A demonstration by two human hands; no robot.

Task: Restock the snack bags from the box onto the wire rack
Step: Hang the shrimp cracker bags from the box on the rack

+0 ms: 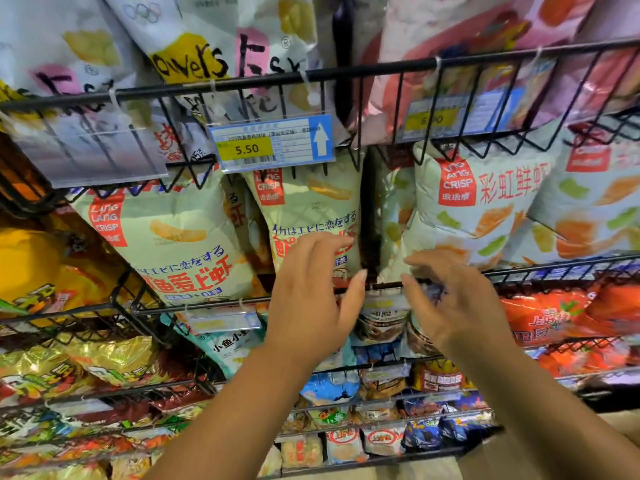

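Both my hands are raised in front of the middle tier of the black wire rack (214, 85). My left hand (311, 292) hovers with fingers spread and relaxed just before a pale green Lang Lang Crisp bag (311, 209) standing in that tier, holding nothing. My right hand (457, 299) is also loose and empty, fingers slightly bent, in front of the rack's front wire below a pale bag with red characters (485, 209). Another pale green bag (173, 237) leans at the left. A dark gap separates the two middle bags. The box is out of view.
A blue and yellow price tag reading 5.50 (272, 143) hangs from the upper tier. White snack bags (194, 46) fill the top tier, yellow bags (31, 265) the left, orange-red bags (554, 317) the right. Lower tiers hold several small packets (346, 441).
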